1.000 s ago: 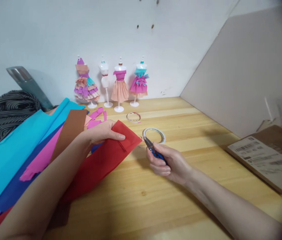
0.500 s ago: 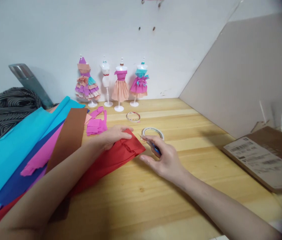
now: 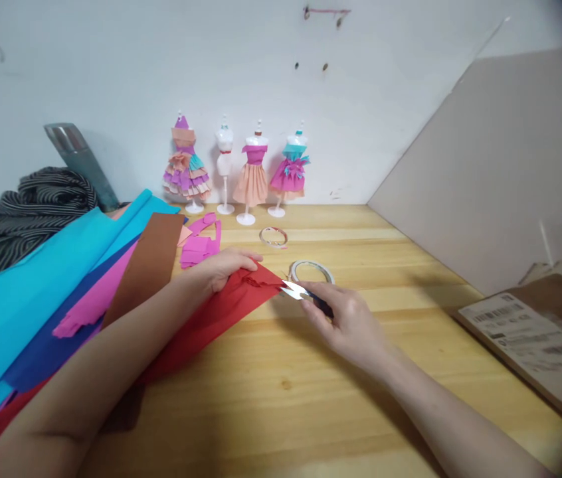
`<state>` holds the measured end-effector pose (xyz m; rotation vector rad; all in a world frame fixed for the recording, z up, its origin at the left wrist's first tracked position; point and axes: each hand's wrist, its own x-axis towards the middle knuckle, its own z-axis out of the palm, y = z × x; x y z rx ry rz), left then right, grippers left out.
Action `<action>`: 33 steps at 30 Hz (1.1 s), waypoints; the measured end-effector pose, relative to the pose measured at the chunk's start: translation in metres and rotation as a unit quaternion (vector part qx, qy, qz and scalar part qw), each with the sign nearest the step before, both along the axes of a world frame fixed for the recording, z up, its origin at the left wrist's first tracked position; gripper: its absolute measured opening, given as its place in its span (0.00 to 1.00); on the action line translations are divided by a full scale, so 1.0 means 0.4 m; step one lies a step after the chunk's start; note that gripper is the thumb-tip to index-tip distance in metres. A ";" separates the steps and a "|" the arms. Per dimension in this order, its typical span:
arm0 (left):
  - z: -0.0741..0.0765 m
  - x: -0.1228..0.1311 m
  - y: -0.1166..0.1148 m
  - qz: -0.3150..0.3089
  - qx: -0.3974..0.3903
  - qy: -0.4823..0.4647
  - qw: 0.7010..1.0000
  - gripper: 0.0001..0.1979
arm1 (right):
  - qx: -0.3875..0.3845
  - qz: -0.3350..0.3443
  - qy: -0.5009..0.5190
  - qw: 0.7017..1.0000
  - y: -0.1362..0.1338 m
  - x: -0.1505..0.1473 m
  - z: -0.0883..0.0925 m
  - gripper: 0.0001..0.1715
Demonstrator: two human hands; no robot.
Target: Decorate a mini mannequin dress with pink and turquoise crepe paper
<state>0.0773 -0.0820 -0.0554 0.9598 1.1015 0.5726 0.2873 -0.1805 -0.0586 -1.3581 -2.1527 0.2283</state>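
Observation:
My left hand is closed on a sheet of red crepe paper, thumb on top and the other fingers partly hidden. The red sheet is creased near its pointed right corner and runs back under my left forearm. In my right hand is a pair of thread snips with a dark blue handle and bright blades. The blades are parted, and their tips meet the red paper's right corner. Just behind the snips lies a roll of white tape.
Several small dress forms stand against the wall. Cut pink paper and a thin ring of tape lie before them. Blue and brown paper are heaped left, by striped cloth and a bottle. A cardboard box sits right.
The snips have turned, so their blades now show and reach the red paper's corner. My left hand keeps its hold on the sheet. The whole view has shifted slightly.

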 end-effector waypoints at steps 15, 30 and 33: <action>0.035 0.014 -0.025 0.015 0.018 0.030 0.999 0.23 | -0.105 -0.074 0.058 0.990 0.017 -0.023 -0.006 0.18; 0.057 0.030 -0.042 0.033 0.070 0.057 0.995 0.17 | -0.115 -0.081 0.124 0.982 0.020 -0.028 -0.027 0.17; 0.056 0.034 -0.045 0.033 0.070 0.063 0.995 0.18 | -0.112 -0.070 0.150 0.980 0.018 -0.034 -0.035 0.17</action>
